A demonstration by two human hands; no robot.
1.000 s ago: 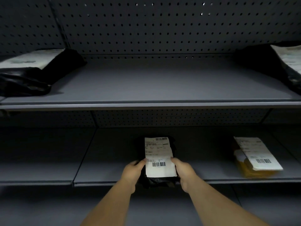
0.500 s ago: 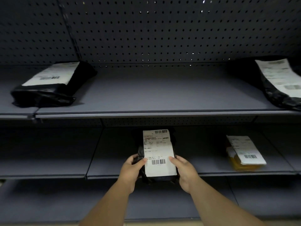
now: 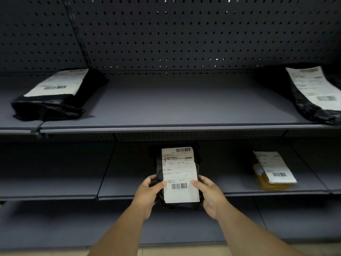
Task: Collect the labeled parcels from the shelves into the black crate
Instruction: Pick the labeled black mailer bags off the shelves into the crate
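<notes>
A small black parcel [image 3: 178, 163] with a white barcode label is held in front of the middle shelf [image 3: 230, 194]. My left hand [image 3: 147, 194] grips its left edge and my right hand [image 3: 210, 194] grips its right edge, thumbs on the label. A yellow parcel [image 3: 273, 170] with a white label lies on the same shelf to the right. On the upper shelf [image 3: 175, 108], a black labeled parcel [image 3: 55, 95] lies at the left and another black labeled parcel [image 3: 313, 93] at the right edge. No black crate shows in the head view.
Dark pegboard [image 3: 184, 34] backs the shelves. A lower shelf [image 3: 55, 224] runs under my forearms, with a strip of light floor [image 3: 175, 251] at the bottom.
Both hands have drawn the small black parcel off the middle shelf toward me and slightly up. The view has pulled back, showing more of the shelves and the floor.
</notes>
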